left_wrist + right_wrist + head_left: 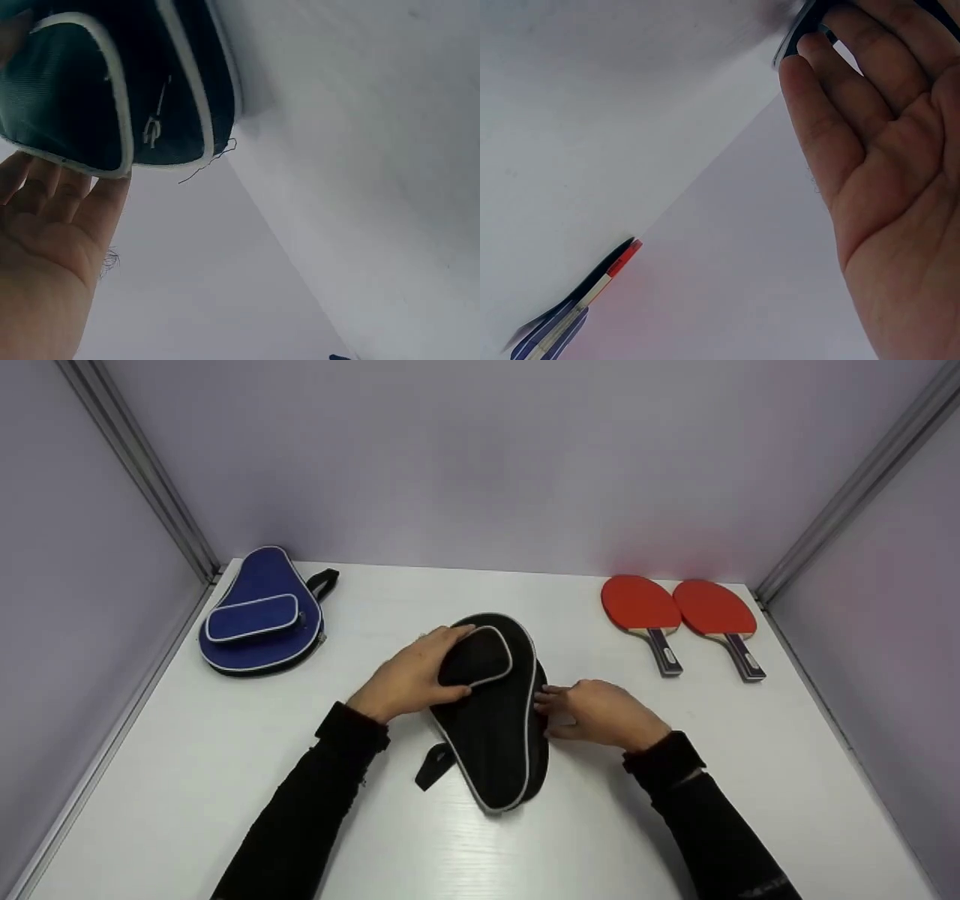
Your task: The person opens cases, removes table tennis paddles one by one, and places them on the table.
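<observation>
A black table tennis bat case [491, 735] with pale piping lies near the middle of the white table, its narrow end toward me. My left hand [412, 673] grips it across the small front pocket [480, 656], thumb on one side and fingers on the other. In the left wrist view, a zip pull [152, 127] hangs between the pocket and the rim. My right hand [604, 712] touches the case's right side with extended fingertips. In the right wrist view, those fingers [821, 124] meet the case edge; the thumb is out of sight there.
At the back left lies a blue bat case [262, 577] with a black strap. Two red table tennis bats, one [639, 601] beside the other [714, 606], lie at the back right, handles toward me. Pale walls [480, 465] enclose the table [450, 855].
</observation>
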Motion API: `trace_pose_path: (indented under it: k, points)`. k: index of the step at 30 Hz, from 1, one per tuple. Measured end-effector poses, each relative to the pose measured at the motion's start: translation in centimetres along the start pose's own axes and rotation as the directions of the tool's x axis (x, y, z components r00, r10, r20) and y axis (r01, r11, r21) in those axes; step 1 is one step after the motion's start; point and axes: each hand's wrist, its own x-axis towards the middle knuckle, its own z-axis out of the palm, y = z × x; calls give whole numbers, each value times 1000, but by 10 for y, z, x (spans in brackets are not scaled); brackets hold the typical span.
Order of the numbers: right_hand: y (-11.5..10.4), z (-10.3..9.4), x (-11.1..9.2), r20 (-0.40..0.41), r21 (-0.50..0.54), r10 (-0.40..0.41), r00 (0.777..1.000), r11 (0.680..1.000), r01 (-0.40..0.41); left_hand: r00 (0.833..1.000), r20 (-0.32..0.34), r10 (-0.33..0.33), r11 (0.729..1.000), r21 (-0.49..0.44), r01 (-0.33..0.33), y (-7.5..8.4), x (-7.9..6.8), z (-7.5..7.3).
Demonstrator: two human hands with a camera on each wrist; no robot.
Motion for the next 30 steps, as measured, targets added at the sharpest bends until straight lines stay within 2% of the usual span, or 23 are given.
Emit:
trace_pose_path:
  k: [4, 10, 14, 18, 21, 23, 26, 30]
  points:
    - [4, -1, -2, -19, -12, -27, 999, 1000, 26, 998, 57, -28, 997, 78, 23, -1, -1, 9]
    - [4, -21, -10, -6, 11, 53, 999, 999, -53, 990, 129, -56, 985, 167, 34, -2, -1, 14]
    - [-5, -32, -13, -33, 13, 68, 997, 998, -68, 989, 136, -62, 983, 180, 36, -1, 0, 15]
    - [-22, -34, -10, -35, 8, 71, 997, 997, -71, 990, 130, -58, 982, 187, 33, 2, 0, 18]
    - [-37, -32, -6, -20, 8, 79, 997, 997, -79, 993, 101, -63, 979, 201, 41, 10, 0, 23]
    - [-47, -29, -4, 2, 32, 112, 994, 993, -112, 995, 73, -66, 977, 209, 49, 18, -2, 28]
    - [-62, -19, 0, 75, 83, 201, 977, 975, -207, 997, 49, -61, 977, 208, 50, 32, -4, 34]
    - [-74, -8, 5, 182, 120, 312, 932, 934, -336, 996, 72, -46, 979, 200, 31, 49, -8, 38]
